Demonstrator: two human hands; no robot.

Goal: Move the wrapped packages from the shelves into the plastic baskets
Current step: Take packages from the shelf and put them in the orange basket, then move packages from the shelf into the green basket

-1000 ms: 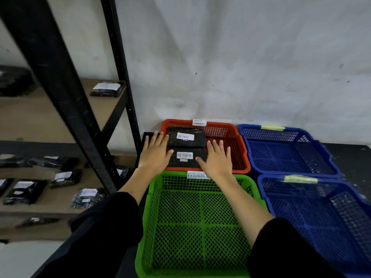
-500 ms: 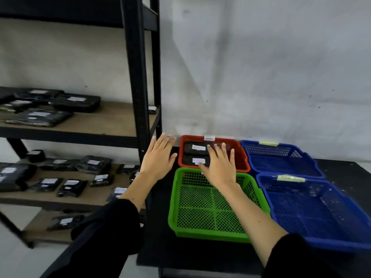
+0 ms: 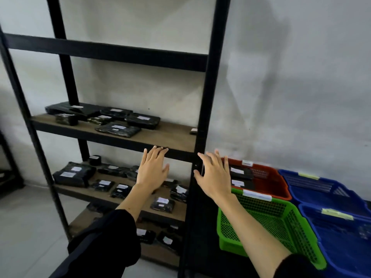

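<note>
Black plastic-wrapped packages (image 3: 118, 129) remain on black metal shelves (image 3: 112, 135); two lie in red plastic basket (image 3: 269, 183). My left hand (image 3: 152, 171), right hand (image 3: 215, 176) both spread, empty, now swung from baskets toward shelves: next pickup pending.

You can't read any text here. White labels on the black wrapped pkgs (image 3: 118, 129) on the shelves are too small and blurred. Labels on the red basket (image 3: 269, 178) and green basket (image 3: 267, 215) show no legible writing either.
</note>
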